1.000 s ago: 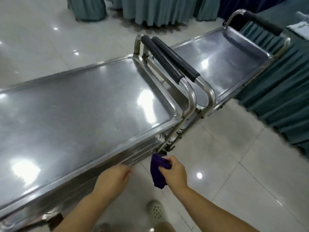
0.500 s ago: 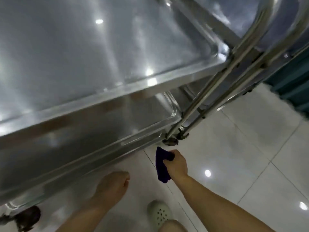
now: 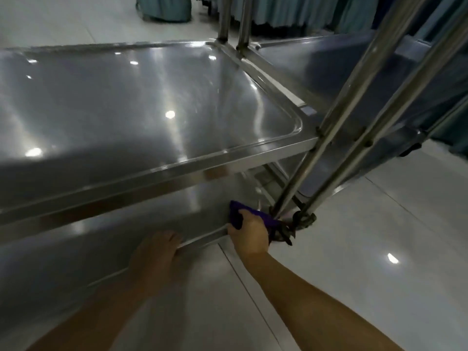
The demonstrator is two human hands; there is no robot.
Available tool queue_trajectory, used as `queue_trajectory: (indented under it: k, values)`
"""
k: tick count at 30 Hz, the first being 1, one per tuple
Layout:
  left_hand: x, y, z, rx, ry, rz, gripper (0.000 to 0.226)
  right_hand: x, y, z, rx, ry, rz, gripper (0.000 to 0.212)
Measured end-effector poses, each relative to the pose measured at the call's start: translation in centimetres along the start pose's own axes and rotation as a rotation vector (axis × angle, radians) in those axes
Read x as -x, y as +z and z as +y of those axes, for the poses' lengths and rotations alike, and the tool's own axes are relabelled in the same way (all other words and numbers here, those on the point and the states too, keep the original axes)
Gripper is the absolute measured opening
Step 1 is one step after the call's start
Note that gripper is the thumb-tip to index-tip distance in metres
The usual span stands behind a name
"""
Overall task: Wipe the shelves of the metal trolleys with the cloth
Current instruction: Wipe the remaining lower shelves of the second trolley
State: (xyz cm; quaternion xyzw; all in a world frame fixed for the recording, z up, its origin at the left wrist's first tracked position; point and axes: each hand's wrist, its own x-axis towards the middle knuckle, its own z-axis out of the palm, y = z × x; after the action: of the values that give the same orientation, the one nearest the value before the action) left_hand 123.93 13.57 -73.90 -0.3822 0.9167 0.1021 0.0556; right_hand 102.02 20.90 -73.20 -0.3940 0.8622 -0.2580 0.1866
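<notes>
Left hand (image 3: pixel 157 252) is resting on the front rim of the lower shelf (image 3: pixel 126 224); blur is hiding whether its fingers are clenching. Right hand (image 3: pixel 249 233) is gripping the purple cloth (image 3: pixel 236 212) and holding it on that shelf's right front corner. Upper shelf (image 3: pixel 152 110) is lying above the lower shelf. Second trolley (image 3: pixel 354 72) is standing beyond that corner.

No readable text, labels, brands or numbers anywhere.

I get one head-worn view, low and close, facing forward and down across the trolley shelf (image 3: pixel 126 110).
</notes>
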Motion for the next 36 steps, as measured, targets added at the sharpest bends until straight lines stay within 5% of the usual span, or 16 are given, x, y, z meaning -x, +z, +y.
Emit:
queue_trajectory:
  k: [5, 9, 16, 24, 30, 33, 36]
  values:
    - [-1.6, 2.2, -0.7, -0.15, -0.03, 0.197, 0.065, 1.3, 3.7, 2.4, 0.468, -0.416, 0.093, 0.043]
    - [-2.1, 3.8, -1.0, -0.099, -0.071, 0.095, 0.086, -0.4, 3.4, 4.7, 0.571, -0.483, 0.074, 0.055]
    - [-3.6, 6.1, -2.0, -0.12, -0.075, 0.41, 0.085, -9.4, 1.4, 1.6, 0.7, -0.296, -0.103, 0.057]
    - [-4.3, 7.4, -2.8, -0.161, -0.046, 0.395, 0.085, -12.3, 3.6, 0.1, 0.515, -0.254, -0.174, 0.055]
    - [-4.4, 7.3, -2.9, -0.137, -0.05, 0.391, 0.082, -3.7, 6.6, -1.3, 0.526, -0.571, -0.174, 0.053]
    - [-4.7, 7.2, -2.8, -0.123, -0.062, 0.425, 0.081, -6.1, 6.4, -1.8, 0.537, -0.724, -0.333, 0.058]
    - [-4.8, 7.6, -3.1, -0.103, -0.073, 0.412, 0.08, -12.2, 5.3, -1.0, 0.623, -0.707, -0.115, 0.048]
